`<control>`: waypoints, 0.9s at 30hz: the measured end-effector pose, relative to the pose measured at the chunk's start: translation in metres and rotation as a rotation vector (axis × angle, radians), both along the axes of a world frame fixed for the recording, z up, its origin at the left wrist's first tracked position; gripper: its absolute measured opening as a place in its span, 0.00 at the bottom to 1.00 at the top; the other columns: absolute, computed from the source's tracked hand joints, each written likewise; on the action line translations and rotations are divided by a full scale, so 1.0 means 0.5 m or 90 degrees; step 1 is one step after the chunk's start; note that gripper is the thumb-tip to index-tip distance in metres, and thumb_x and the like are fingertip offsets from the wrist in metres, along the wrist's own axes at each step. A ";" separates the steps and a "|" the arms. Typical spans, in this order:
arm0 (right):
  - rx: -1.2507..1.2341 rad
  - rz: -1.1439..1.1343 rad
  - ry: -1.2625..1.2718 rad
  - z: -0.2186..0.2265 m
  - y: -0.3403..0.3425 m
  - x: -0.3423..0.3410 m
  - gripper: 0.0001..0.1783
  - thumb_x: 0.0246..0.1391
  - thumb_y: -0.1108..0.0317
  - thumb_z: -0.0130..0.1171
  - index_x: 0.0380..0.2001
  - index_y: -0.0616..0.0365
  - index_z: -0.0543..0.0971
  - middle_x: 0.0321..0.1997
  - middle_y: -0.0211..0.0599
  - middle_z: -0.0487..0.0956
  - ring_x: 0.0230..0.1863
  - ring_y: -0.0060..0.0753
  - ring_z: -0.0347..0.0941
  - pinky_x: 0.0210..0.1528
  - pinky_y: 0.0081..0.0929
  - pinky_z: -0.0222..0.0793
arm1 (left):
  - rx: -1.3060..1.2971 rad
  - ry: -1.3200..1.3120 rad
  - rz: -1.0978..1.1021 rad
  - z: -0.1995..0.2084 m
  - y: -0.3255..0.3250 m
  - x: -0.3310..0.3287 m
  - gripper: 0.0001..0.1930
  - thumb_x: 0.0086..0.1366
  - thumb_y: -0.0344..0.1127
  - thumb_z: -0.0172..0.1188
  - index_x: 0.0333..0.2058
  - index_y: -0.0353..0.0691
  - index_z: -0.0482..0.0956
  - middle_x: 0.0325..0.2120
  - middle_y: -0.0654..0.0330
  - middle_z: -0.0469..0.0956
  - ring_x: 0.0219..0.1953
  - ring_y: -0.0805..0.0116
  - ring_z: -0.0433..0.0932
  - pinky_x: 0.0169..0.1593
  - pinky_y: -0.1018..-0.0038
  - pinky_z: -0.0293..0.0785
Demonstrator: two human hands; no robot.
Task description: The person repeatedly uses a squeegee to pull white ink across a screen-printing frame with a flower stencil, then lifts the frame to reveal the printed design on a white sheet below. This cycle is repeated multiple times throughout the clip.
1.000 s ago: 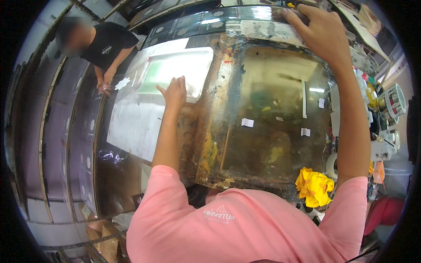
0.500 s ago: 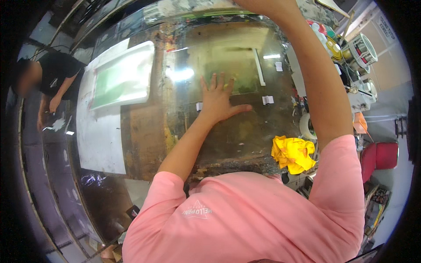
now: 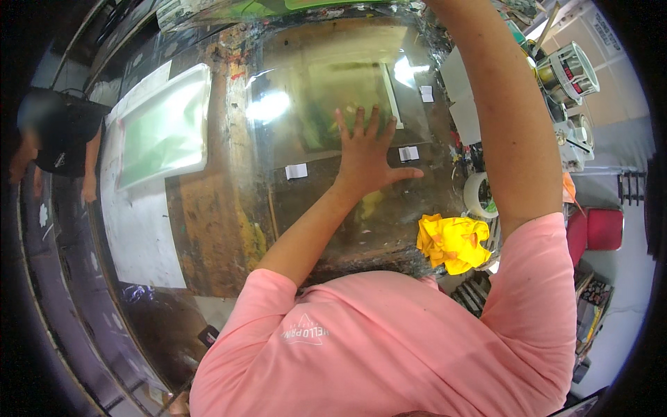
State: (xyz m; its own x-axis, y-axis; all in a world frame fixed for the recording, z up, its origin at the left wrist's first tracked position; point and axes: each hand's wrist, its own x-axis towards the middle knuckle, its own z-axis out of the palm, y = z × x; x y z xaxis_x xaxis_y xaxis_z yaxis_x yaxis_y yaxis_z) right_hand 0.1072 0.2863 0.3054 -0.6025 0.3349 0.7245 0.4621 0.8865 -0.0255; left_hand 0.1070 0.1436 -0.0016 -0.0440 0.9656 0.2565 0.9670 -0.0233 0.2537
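My left hand [image 3: 366, 154] lies flat with its fingers spread and thumb stretched to the right. It is on a glossy, see-through surface [image 3: 326, 194] over the brown worktable. Beneath and beyond its fingertips is a yellowish-green rectangular panel [image 3: 319, 97], with a thin white strip [image 3: 391, 94] along its right side. Small white tabs [image 3: 297, 171] lie near the hand, one on the left and others [image 3: 408, 153] to the right. My right forearm [image 3: 500, 90] reaches far forward past the top edge, so my right hand is out of the picture.
A crumpled yellow cloth [image 3: 454, 243] lies at the near right edge, beside a tape roll [image 3: 478, 195]. Metal cans [image 3: 568, 73] stand at the right. Leftward is a white-framed green sheet [image 3: 163, 128] on white paper [image 3: 142, 243]. Another person [image 3: 66, 132] stands far left; a red chair [image 3: 603, 229] is right.
My left hand has shifted slightly right over the surface, fingers still spread. The view has moved, so the table contents sit further left. The other person's arms have lowered.
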 end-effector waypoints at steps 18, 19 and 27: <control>0.015 0.014 0.013 -0.017 0.003 0.000 0.34 0.62 0.39 0.54 0.27 0.64 0.87 0.31 0.60 0.85 0.39 0.61 0.83 0.48 0.51 0.75 | 0.036 -0.056 -0.108 0.021 -0.024 -0.023 0.54 0.58 0.79 0.64 0.68 0.37 0.75 0.62 0.45 0.78 0.66 0.50 0.75 0.78 0.41 0.50; 0.011 0.005 0.010 -0.020 0.002 0.002 0.34 0.62 0.39 0.54 0.27 0.64 0.87 0.31 0.60 0.85 0.38 0.62 0.83 0.47 0.52 0.75 | 0.092 -0.227 -0.023 0.043 -0.030 -0.039 0.51 0.59 0.72 0.68 0.69 0.37 0.74 0.60 0.46 0.79 0.63 0.53 0.77 0.74 0.47 0.58; 0.075 -0.013 -0.086 -0.172 -0.098 0.080 0.30 0.66 0.38 0.58 0.39 0.56 0.88 0.38 0.48 0.86 0.41 0.52 0.83 0.47 0.50 0.73 | 0.228 -0.769 0.202 0.281 -0.170 -0.285 0.45 0.52 0.45 0.86 0.63 0.27 0.76 0.47 0.50 0.86 0.47 0.67 0.85 0.51 0.69 0.83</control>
